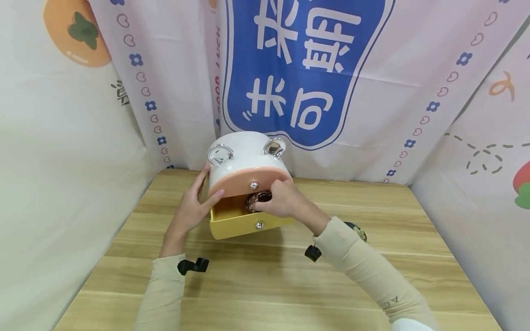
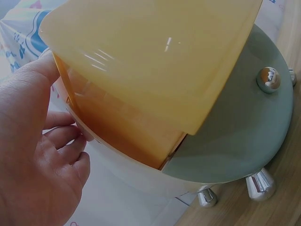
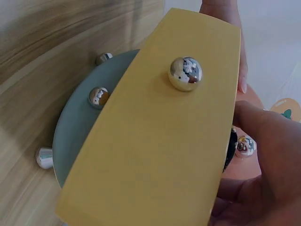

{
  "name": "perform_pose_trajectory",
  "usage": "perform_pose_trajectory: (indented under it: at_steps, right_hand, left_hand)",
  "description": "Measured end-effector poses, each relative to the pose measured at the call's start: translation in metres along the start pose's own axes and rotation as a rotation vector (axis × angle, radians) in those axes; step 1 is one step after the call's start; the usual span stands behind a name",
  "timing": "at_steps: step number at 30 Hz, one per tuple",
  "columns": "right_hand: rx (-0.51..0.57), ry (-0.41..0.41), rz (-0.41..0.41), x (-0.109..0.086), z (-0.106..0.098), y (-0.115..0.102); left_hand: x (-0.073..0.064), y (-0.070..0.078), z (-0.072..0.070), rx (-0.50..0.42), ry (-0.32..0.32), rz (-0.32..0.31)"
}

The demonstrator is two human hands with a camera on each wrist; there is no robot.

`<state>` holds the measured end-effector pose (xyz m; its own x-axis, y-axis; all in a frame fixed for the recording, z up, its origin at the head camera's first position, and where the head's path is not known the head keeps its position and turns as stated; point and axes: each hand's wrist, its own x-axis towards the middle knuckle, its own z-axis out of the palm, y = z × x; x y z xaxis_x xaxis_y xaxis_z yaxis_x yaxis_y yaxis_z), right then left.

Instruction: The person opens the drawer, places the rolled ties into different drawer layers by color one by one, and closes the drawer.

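A white rounded cabinet point(image 1: 242, 143) with two silver ring ears stands at the back of the table. Its yellow drawer point(image 1: 236, 226) is pulled out below the peach drawer front point(image 1: 232, 182). My left hand point(image 1: 192, 207) holds the cabinet's left side, thumb on the peach front and fingers along the white side. Over the yellow drawer, my right hand point(image 1: 281, 200) reaches in from the right and pinches a dark brown ring-shaped item point(image 1: 250, 201) with a patterned rim; its far side is hidden by the fingers. A green drawer front point(image 2: 225, 108) shows beneath, in the left wrist view.
A dark item with a greenish pattern point(image 1: 359, 231) lies on the wooden table point(image 1: 256, 294), partly behind the right sleeve. Printed cloth point(image 1: 372, 115) hangs close behind the cabinet. Silver feet point(image 2: 261, 183) and round knobs point(image 3: 185, 74) stick out from the cabinet.
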<state>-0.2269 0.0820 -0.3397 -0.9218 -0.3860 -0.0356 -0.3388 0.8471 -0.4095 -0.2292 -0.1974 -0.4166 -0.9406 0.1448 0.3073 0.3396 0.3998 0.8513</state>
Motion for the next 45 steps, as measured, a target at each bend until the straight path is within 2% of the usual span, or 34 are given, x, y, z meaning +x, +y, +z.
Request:
perform_pose_trajectory:
  at_steps: [5, 12, 19, 25, 36, 42, 45]
  right_hand:
    - [0.056, 0.037, 0.039, -0.003, 0.009, -0.002]
    - [0.098, 0.07, 0.048, -0.002, 0.017, -0.004]
    - [0.062, 0.04, 0.086, 0.003, 0.015, -0.007]
    - [0.066, 0.019, 0.068, 0.003, 0.013, -0.005]
    - [0.082, -0.001, 0.015, -0.009, -0.005, 0.001]
    - [0.115, -0.008, 0.042, -0.021, -0.021, 0.003]
    - [0.14, 0.013, 0.027, -0.028, -0.027, 0.006]
  left_hand:
    - [0.0, 0.0, 0.001, -0.003, -0.002, -0.002]
    - [0.0, -0.001, 0.002, -0.006, -0.003, -0.01]
    - [0.001, 0.001, 0.0, -0.002, -0.002, -0.006]
    - [0.001, 0.002, 0.0, 0.007, 0.0, -0.011]
    - [0.0, 0.0, 0.0, 0.005, 0.002, -0.012]
    - [0.001, -0.001, 0.0, 0.0, 0.004, 0.002]
    - [0.0, -0.001, 0.001, -0.003, 0.003, -0.004]
